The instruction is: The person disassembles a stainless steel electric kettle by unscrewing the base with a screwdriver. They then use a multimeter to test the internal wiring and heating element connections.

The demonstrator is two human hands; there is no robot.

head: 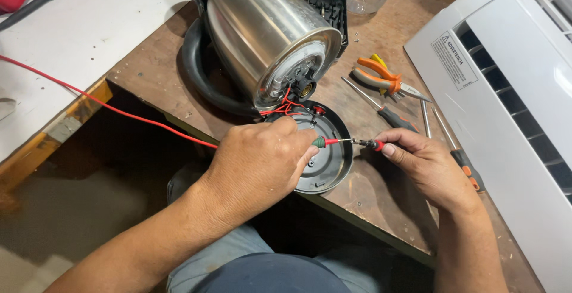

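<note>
The left hand (262,165) rests on the round grey base plate (335,168) at the bench (381,198) edge, thumb and forefinger pinching a green-collared probe (320,142). Its metal tip runs nearly level, pointing right, long axis across the plate toward the right hand (424,165). That hand pinches a red-collared probe (375,145) pointing left, so the two tips meet over the plate's right rim. Just behind lies the steel kettle (268,31), tipped on its side, underside facing the plate, red wires between them. Orange pliers (384,78) and screwdrivers (387,111) lie to the right, beside a white casing (512,120).
</note>
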